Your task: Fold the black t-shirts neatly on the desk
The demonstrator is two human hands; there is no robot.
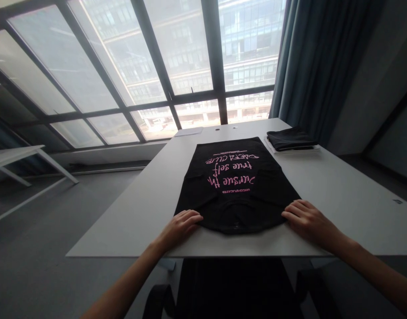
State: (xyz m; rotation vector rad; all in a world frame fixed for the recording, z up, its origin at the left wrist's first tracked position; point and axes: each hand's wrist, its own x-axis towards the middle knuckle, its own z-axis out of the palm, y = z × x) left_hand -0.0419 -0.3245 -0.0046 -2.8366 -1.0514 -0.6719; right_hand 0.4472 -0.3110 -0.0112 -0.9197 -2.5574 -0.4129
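A black T-shirt with pink lettering lies flat on the white table, its neckline toward the near edge and the print upside down from here. My left hand grips the shirt's near left corner, fingers closed together on the cloth. At the near right corner, my right hand has its fingers pressed together on the shirt's edge. The fingertips of both hands rest on or over the fabric, and the thumbs are mostly hidden.
Folded dark cloth lies on something white at the table's back right. A white sheet sits at the back left. A black chair stands against the near edge. Another table is at far left, with windows and a curtain behind.
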